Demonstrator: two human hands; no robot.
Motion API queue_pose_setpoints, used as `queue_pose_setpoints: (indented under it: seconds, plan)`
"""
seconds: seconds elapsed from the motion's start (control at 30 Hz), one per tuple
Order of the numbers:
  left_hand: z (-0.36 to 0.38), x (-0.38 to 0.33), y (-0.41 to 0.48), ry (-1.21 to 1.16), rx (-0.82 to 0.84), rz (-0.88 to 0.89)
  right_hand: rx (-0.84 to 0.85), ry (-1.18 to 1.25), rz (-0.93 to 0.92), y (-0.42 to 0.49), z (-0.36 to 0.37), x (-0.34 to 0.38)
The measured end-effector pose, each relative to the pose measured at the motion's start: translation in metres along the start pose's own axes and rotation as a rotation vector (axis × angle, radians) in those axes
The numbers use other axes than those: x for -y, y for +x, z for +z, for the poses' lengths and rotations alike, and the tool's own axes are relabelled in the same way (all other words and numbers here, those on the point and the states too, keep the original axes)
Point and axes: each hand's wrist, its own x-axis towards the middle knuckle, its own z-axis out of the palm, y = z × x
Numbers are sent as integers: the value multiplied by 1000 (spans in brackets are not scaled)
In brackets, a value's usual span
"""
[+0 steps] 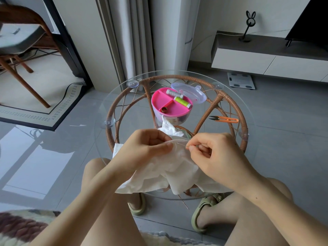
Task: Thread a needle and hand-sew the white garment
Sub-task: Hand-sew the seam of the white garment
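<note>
A crumpled white garment [170, 173] lies over the near edge of the round glass table [106, 110] and hangs toward my knees. My left hand [143, 150] pinches a fold of the cloth near its top edge. My right hand [218, 155] grips a thin needle [182, 144] between thumb and forefinger, its tip lying in the cloth just right of my left thumb. The thread itself is too fine to make out.
A pink sewing box [170, 107] holding a grey spool [174, 94], a green spool [182, 102] and a thimble [163, 109] stands mid-table, its clear lid [191, 93] behind it. Orange thread snips [225, 119] lie to the right. A wooden chair stands far left.
</note>
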Motion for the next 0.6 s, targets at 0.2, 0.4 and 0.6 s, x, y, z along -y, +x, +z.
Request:
queue_pose_setpoints:
  seconds: [0.2,0.4,0.6]
  plan:
    - [0,-2,0,9,-1,7,5,12,5,1,1,1]
    - [-1,-2,0,16,3,6,-2,14,5,2,1,1]
    - [0,-3,0,97,-17,35,5,-31,2,3,2,3]
